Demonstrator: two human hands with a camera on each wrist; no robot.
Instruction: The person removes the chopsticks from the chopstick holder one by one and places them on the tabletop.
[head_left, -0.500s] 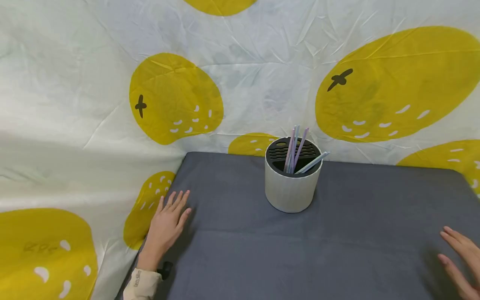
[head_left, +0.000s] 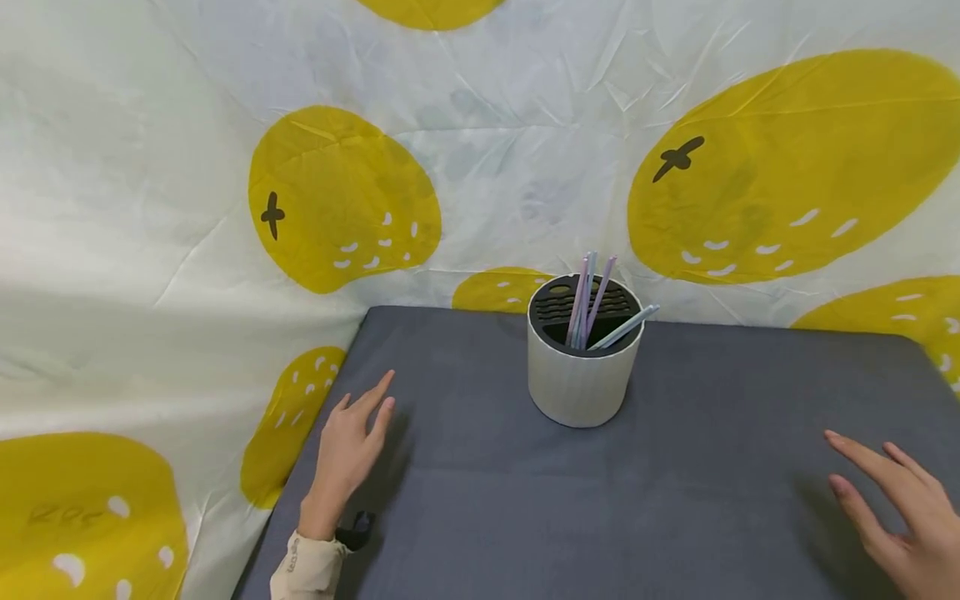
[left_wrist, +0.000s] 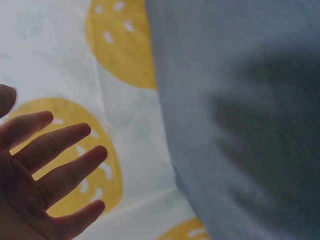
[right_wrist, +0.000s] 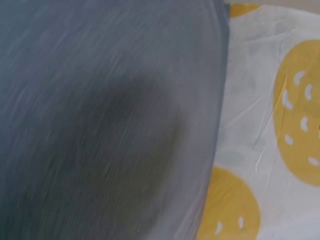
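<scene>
A white round holder (head_left: pixel 577 387) with a black slotted top (head_left: pixel 555 310) stands toward the back of the table. Several thin pink, blue and purple sticks (head_left: pixel 581 304) rise from its opening, and a pale blue one (head_left: pixel 624 327) leans out to the right. My left hand (head_left: pixel 348 446) hovers over the table's left side, fingers extended and holding nothing; its spread fingers (left_wrist: pixel 70 145) also show in the left wrist view. On the right, my right hand (head_left: pixel 903 508) is above the cloth with fingers apart, away from the holder. The right wrist view shows no hand, only its shadow.
A dark grey cloth (head_left: pixel 615 508) covers the table. White fabric (head_left: pixel 525 167) with large yellow fruit prints hangs behind and along the left side, close to the table edge. A black device (head_left: pixel 356 531) sits at the left wrist.
My left hand has moved a little to the right and turned. The right hand has come further into view, moving left. The holder and sticks have stayed in place.
</scene>
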